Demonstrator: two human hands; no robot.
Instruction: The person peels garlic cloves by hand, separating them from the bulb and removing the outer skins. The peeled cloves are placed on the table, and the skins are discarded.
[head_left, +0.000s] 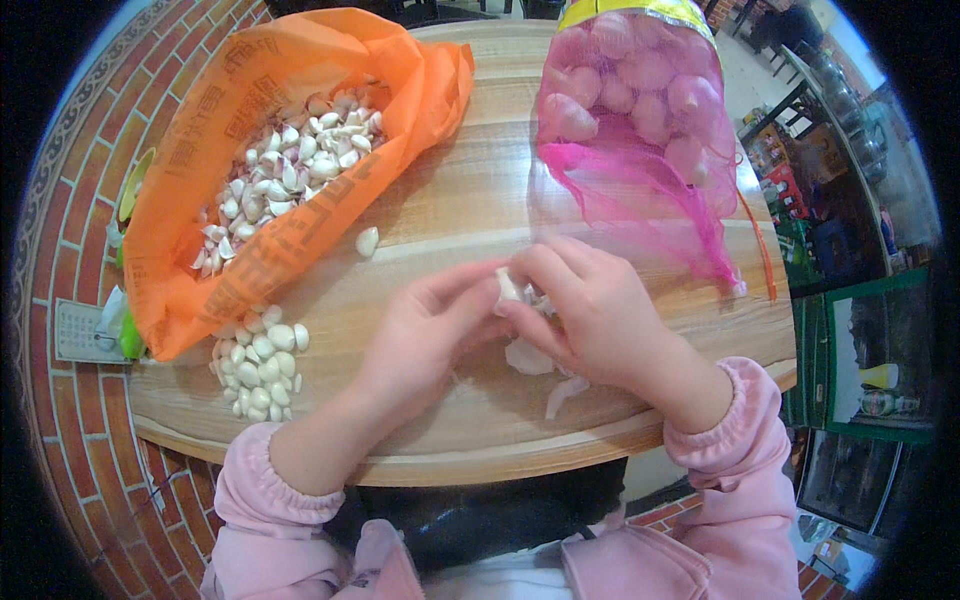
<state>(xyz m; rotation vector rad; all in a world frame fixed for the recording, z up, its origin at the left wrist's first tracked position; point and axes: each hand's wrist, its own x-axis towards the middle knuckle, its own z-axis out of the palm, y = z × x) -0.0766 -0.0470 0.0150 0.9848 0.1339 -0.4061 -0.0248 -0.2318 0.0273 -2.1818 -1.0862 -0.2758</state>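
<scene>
Between the fingertips of both hands is a pale garlic clove (509, 289). My left hand (431, 322) pinches it from the left, thumb on top. My right hand (592, 307) grips its other side with thumb and bent forefinger. Papery garlic skins (531, 357) lie on the wooden table (450, 450) under and beside my right hand, which partly hides them. A pile of peeled garlic cloves (262, 367) sits left of my left forearm. One lone clove (367, 241) rests farther up, beyond my left hand.
An orange bag (420, 97) bearing writing stands open at the far left, with many loose unpeeled cloves (300, 165) inside. A pink mesh bag (637, 150) of whole garlic bulbs lies at the far right. A brick-patterned wall (82, 262) borders the table's left side.
</scene>
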